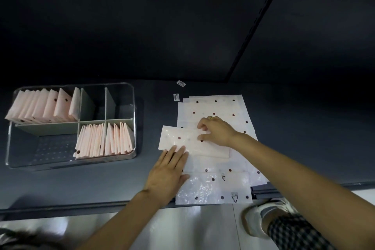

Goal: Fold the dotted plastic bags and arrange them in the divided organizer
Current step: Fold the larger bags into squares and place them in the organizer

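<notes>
Head view, and we're mid-fold: the partly folded bag (182,141) lies as a pale strip across the top of the flat stack of dotted bags (215,111), its long axis running left to right, its left end poking out past the stack's edge onto the dark table (304,128). Right hand (216,131) sits on the strip's right end, fingers curled down and pinching at the plastic there — a narrow, gathered grip, ring catching the light. Left hand (169,170) is flat, fingers straight and together, fingertips pressing the strip's near edge just left of centre; it holds nothing, it only pins. So the strip stretches away leftward from the right hand's pinch, and that's the relation to watch: a next fold would likely bring the right end over toward the left, with the flat hand as the anchor. And the destination? The divided organizer (129,87) sits off to the left, well apart from the stack, closer to the left hand than the right. Folded pink bags stand in its far-left compartment (40,107) and fill the two near-right ones (105,140); the near-left compartment and the two far-right ones look vacant. Two small labels (176,97) lie beyond the stack.
</notes>
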Motion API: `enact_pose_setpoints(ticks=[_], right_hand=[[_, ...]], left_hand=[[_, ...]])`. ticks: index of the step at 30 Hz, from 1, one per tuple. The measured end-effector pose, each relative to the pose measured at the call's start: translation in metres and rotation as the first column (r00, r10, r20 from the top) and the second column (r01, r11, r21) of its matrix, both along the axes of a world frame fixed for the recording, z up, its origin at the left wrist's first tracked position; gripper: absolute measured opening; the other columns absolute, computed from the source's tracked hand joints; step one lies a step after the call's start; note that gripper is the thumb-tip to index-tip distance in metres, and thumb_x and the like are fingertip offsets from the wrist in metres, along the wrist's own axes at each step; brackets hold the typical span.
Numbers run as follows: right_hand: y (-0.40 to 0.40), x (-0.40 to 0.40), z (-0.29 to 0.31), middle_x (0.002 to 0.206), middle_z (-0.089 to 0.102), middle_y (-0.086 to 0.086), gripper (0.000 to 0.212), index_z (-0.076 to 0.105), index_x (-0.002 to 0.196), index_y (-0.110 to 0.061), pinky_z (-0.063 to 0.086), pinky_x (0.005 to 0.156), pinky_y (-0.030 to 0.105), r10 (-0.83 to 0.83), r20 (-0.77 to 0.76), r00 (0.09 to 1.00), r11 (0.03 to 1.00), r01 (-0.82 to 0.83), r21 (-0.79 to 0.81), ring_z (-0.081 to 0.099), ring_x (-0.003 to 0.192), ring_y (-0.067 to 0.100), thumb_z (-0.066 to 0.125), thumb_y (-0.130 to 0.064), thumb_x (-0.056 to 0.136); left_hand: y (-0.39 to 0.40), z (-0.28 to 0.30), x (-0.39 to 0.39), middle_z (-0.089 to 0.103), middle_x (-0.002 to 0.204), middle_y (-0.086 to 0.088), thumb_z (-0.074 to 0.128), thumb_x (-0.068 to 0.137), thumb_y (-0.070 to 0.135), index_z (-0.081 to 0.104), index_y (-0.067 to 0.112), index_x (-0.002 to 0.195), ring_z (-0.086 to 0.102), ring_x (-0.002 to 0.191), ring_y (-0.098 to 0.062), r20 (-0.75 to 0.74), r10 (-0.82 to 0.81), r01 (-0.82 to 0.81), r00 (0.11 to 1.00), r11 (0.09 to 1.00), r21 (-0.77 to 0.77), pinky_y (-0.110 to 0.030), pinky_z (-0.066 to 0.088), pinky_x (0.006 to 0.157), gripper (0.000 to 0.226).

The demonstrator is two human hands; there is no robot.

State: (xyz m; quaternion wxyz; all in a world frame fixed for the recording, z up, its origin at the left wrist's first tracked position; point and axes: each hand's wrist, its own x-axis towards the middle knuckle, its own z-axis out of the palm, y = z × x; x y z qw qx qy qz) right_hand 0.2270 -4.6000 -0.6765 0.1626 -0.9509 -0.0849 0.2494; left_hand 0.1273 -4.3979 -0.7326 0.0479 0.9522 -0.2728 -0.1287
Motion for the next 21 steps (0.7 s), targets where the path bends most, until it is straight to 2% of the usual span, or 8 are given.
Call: enact_pose_setpoints(ticks=[4,7,11,14,16,17,19,21], right_hand=[[0.023,0.005,-0.010,0.120,0.050,0.006,0.047,0.048,0.121,-0.014,0.042,0.091,0.033,0.032,-0.004,0.999,0.998,-0.032,-0.058,0.050,0.111,0.023,0.070,-0.029,0.082],[0.026,0.012,-0.013,0.106,0.056,0.003,0.039,0.052,0.110,-0.014,0.043,0.081,0.031,-0.046,-0.102,0.994,0.997,0.039,-0.073,0.054,0.099,0.023,0.072,-0.028,0.079],[0.024,0.013,-0.005,0.080,0.052,0.000,0.021,0.052,0.083,-0.013,0.036,0.062,0.028,-0.020,-0.174,0.985,0.999,0.013,-0.041,0.047,0.076,0.020,0.068,-0.025,0.082],[0.019,0.005,0.015,0.073,0.049,-0.006,0.017,0.053,0.083,-0.013,0.035,0.058,0.023,-0.114,-0.210,0.971,0.970,0.155,0.189,0.047,0.069,0.013,0.067,-0.023,0.084],[0.020,-0.006,0.033,0.077,0.060,-0.005,0.014,0.059,0.092,-0.013,0.045,0.066,0.023,-0.217,-0.308,0.926,0.846,0.336,0.415,0.057,0.071,0.011,0.068,-0.021,0.085],[0.023,-0.013,0.040,0.081,0.064,-0.003,0.016,0.061,0.098,-0.013,0.049,0.070,0.025,-0.254,-0.374,0.892,0.752,0.425,0.504,0.061,0.073,0.013,0.068,-0.020,0.085],[0.029,-0.026,0.050,0.091,0.069,0.003,0.025,0.060,0.109,-0.013,0.054,0.077,0.032,-0.285,-0.478,0.831,0.580,0.547,0.604,0.066,0.081,0.020,0.067,-0.018,0.086],[0.039,-0.039,0.056,0.105,0.068,0.012,0.033,0.058,0.117,-0.012,0.054,0.086,0.041,-0.300,-0.497,0.814,0.515,0.577,0.635,0.066,0.095,0.029,0.067,-0.018,0.086]], left_hand=[[-0.001,0.000,0.001,-0.006,0.159,0.001,0.015,0.097,0.055,0.000,0.018,0.151,-0.012,0.145,-0.020,-0.005,0.017,-0.017,1.000,1.000,0.002,-0.036,-0.025,0.108,0.067],[-0.002,0.001,-0.001,-0.006,0.159,0.004,0.017,0.098,0.054,0.002,0.020,0.151,-0.014,0.145,-0.017,-0.052,0.066,-0.068,0.996,0.996,-0.053,-0.033,-0.019,0.113,0.064],[-0.001,0.011,-0.002,0.012,0.157,0.005,0.034,0.099,0.045,0.026,0.022,0.146,-0.003,0.145,-0.014,-0.069,0.184,-0.196,0.981,0.930,-0.310,-0.027,-0.010,0.116,0.053],[0.001,0.032,0.000,0.038,0.143,0.005,0.057,0.092,0.030,0.044,0.020,0.136,0.028,0.134,-0.012,-0.121,0.407,-0.384,0.905,0.663,-0.643,-0.021,0.020,0.110,0.047],[0.002,0.050,0.002,0.045,0.132,0.007,0.063,0.089,0.022,0.045,0.019,0.134,0.041,0.121,-0.008,-0.343,0.510,-0.565,0.789,0.381,-0.732,-0.019,0.033,0.098,0.048],[0.003,0.060,0.005,0.049,0.128,0.006,0.063,0.089,0.020,0.046,0.018,0.134,0.047,0.115,-0.007,-0.525,0.474,-0.673,0.707,0.222,-0.706,-0.017,0.038,0.093,0.048],[0.004,0.079,0.010,0.064,0.114,0.000,0.062,0.090,0.017,0.056,0.012,0.124,0.060,0.100,-0.009,-0.813,0.240,-0.829,0.530,-0.057,-0.557,-0.017,0.048,0.084,0.035],[0.007,0.094,0.013,0.073,0.093,-0.001,0.060,0.090,0.014,0.066,0.009,0.103,0.067,0.086,-0.010,-0.886,0.080,-0.871,0.456,-0.161,-0.463,-0.019,0.054,0.078,0.015]])
